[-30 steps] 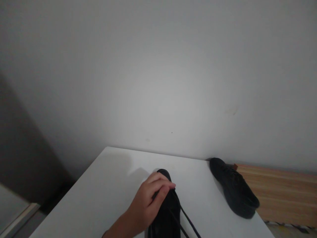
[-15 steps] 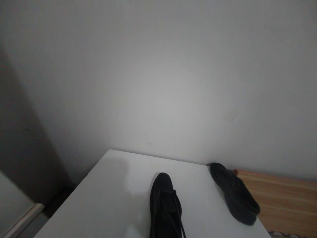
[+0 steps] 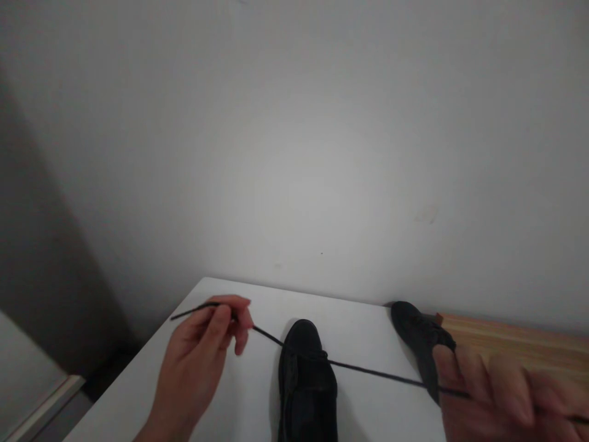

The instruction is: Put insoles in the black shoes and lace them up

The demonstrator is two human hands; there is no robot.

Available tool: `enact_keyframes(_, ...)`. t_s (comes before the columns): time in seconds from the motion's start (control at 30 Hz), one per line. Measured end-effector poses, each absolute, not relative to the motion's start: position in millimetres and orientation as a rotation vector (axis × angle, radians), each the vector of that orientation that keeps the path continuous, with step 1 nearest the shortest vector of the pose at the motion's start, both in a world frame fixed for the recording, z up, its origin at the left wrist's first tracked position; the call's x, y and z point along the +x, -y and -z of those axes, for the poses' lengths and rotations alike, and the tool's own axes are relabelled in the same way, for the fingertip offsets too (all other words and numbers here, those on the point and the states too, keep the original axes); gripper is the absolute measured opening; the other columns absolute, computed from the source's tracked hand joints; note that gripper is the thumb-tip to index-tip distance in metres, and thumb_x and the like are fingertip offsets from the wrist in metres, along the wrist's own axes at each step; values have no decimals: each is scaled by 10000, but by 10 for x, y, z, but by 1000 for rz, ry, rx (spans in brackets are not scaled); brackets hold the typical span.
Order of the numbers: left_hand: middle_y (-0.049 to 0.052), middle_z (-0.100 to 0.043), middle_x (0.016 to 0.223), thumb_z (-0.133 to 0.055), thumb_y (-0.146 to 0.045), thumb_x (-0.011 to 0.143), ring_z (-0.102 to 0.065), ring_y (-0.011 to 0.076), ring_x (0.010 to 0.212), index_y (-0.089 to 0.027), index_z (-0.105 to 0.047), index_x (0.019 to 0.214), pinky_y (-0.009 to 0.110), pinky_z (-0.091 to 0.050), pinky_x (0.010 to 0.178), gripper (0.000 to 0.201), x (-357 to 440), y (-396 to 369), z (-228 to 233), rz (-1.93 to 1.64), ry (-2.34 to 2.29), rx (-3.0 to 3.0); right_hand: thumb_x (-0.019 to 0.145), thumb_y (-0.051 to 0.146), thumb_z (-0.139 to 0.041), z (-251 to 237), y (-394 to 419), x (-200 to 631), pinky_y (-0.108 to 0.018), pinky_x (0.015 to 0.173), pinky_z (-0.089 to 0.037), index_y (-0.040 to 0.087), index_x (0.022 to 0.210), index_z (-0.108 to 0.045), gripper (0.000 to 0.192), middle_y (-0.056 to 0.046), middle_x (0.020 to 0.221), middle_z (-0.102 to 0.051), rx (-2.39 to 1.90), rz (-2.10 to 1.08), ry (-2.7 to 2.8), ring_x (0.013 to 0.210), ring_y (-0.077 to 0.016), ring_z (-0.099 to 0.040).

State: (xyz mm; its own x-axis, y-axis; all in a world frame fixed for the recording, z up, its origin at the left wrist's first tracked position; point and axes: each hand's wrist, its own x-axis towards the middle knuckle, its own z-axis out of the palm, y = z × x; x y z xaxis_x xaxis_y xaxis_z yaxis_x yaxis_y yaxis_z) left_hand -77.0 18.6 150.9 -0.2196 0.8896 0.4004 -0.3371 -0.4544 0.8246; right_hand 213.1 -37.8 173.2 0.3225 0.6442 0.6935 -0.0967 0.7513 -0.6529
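A black shoe (image 3: 302,337) lies toe-forward on the white tabletop, its heel cut off by the lower picture edge. From its front eyelets a black shoelace (image 3: 377,372) runs out to both sides, pulled straight. My left hand (image 3: 202,344), left of the toe, pinches one length between thumb and fingers, and the loose tip sticks out past it. On the right, my right hand (image 3: 501,393) is closed around the other length, slightly blurred. Behind that hand, partly covered by it, is a second black shoe (image 3: 416,334).
The white table (image 3: 248,380) has its far edge against a grey wall (image 3: 304,153). A wood-grain board or surface (image 3: 515,344) adjoins at the right. At the lower left stands a pale ledge (image 3: 46,405) beside a dark gap.
Both hands have come into view holding the lace ends. The laces, which hung loose over the shoe's opening, are now drawn out sideways. Neither shoe has visibly moved.
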Motion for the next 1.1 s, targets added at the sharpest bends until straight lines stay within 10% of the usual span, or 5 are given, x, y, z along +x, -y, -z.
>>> enact_keyframes(0.23,7,-729,824,-860,-419,701,-643,128,846,-168,-776,923,237,-554,859,346,-1221,-885,-936,-1973,-852,794,865,251,-787,-1521,-88,2571,-137,415,-359,223,840,-656,136,67,738,-427,-502,-716,645,510,-56,-324)
enact_keyframes(0.5,-91,-597,631,-684,-436,861,-389,63,453,-237,-579,1013,147,-310,433,272,-1265,-1032,-392,-1834,-1151,973,784,338,-843,-546,-512,2875,-177,559,-460,256,945,-746,205,5,866,-685,-873,-493,817,713,-104,-575)
enact_keyframes(0.7,-54,-590,553,-656,-400,893,-552,133,537,-227,-729,886,214,-431,570,187,-943,-892,-318,-1409,-1231,1522,800,313,-810,-253,-507,2524,-288,632,-539,230,837,-807,91,-68,840,-722,-1090,-574,1217,770,-212,-642)
enact_keyframes(0.87,33,-780,928,-540,-274,969,-696,194,830,-304,-771,1056,260,-516,764,250,-741,-747,-347,-1087,-1043,2135,884,314,-716,-250,-451,2365,-291,657,-555,260,864,-802,103,-67,827,-717,-1094,-680,1507,774,-223,-675)
enact_keyframes(1.1,-6,-760,763,-519,-271,1022,-657,169,671,-238,-654,877,252,-491,672,200,-637,-615,-311,-997,-980,2452,939,281,-658,-119,-400,2327,-282,684,-535,271,906,-766,113,-42,822,-698,-1089,-745,1622,772,-204,-674)
